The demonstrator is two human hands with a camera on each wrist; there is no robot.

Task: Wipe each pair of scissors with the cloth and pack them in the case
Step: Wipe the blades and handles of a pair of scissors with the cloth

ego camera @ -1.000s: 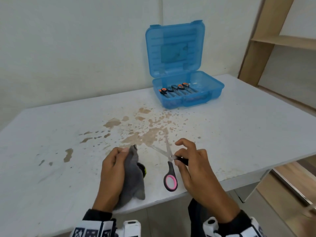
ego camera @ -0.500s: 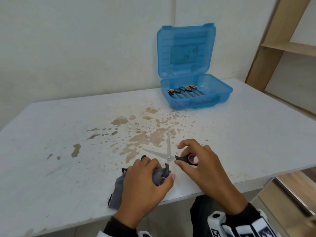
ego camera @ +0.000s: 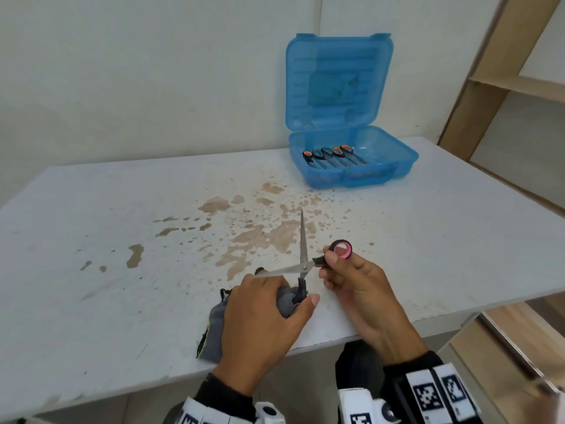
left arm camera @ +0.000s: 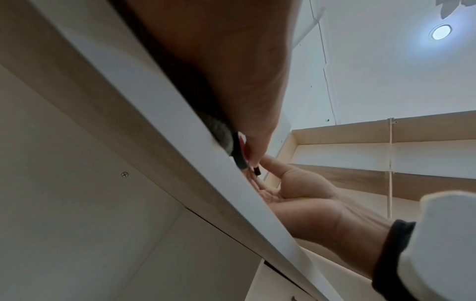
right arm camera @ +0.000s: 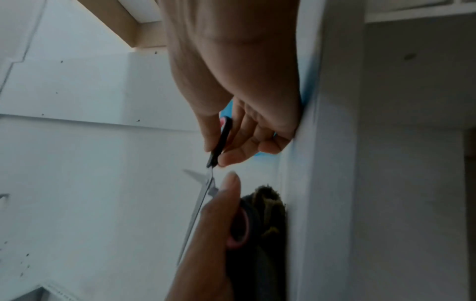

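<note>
A pair of scissors point(ego camera: 303, 255) with black and pink handles is spread wide open near the table's front edge. One blade points away from me and the other points left. My right hand point(ego camera: 330, 261) pinches the upper handle loop point(ego camera: 342, 249), also seen in the right wrist view as handle point(right arm camera: 221, 138). My left hand point(ego camera: 289, 296) grips the grey cloth point(ego camera: 214, 328) bunched around the lower handle point(right arm camera: 242, 228). The open blue case point(ego camera: 382, 175) stands at the back with several scissors point(ego camera: 330, 154) laid in it.
Brown stains point(ego camera: 263, 237) mark the middle of the white table point(ego camera: 91, 270). The table's front edge runs right under my wrists. A wooden shelf unit point(ego camera: 504, 87) stands at the right, past the table's end.
My left hand brought the cloth from left of the scissors onto their lower handle. My right hand swung the other handle up and right, and the blades opened wider.
</note>
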